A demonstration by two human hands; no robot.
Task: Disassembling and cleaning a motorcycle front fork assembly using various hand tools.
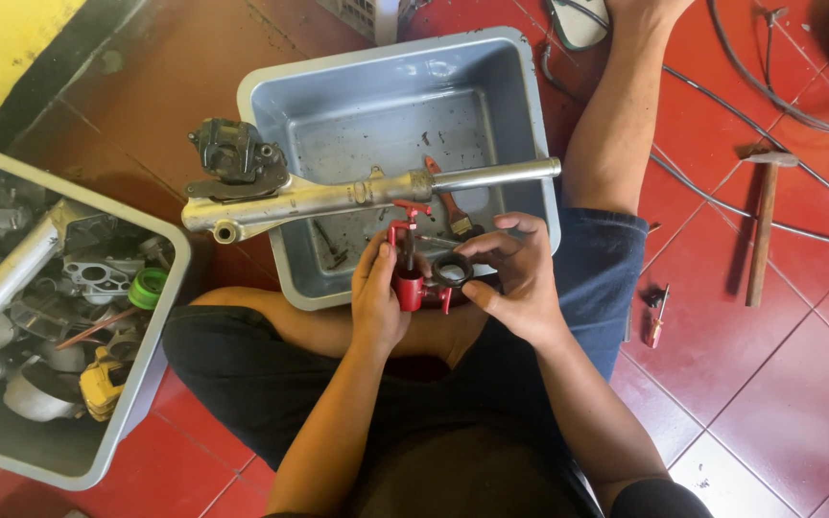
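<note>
Fingers of the left hand (pixel 379 293) grasp a red tool (pixel 409 278). The right hand (pixel 515 278) pinches a black ring (pixel 453 270) just beside it, above the grey tub (pixel 271 115).

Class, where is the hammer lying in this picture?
In the head view, the hammer lies on the red tiled floor at the person's right, beside grey cables.

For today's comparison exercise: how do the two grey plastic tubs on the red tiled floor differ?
The grey plastic tub in front of the person is nearly bare, with a paintbrush and specks inside; the grey plastic tub at the left is crammed with metal parts. A silver fork tube lies across the front tub's rim; nothing spans the left tub. Both are grey, rectangular and open-topped.
</note>
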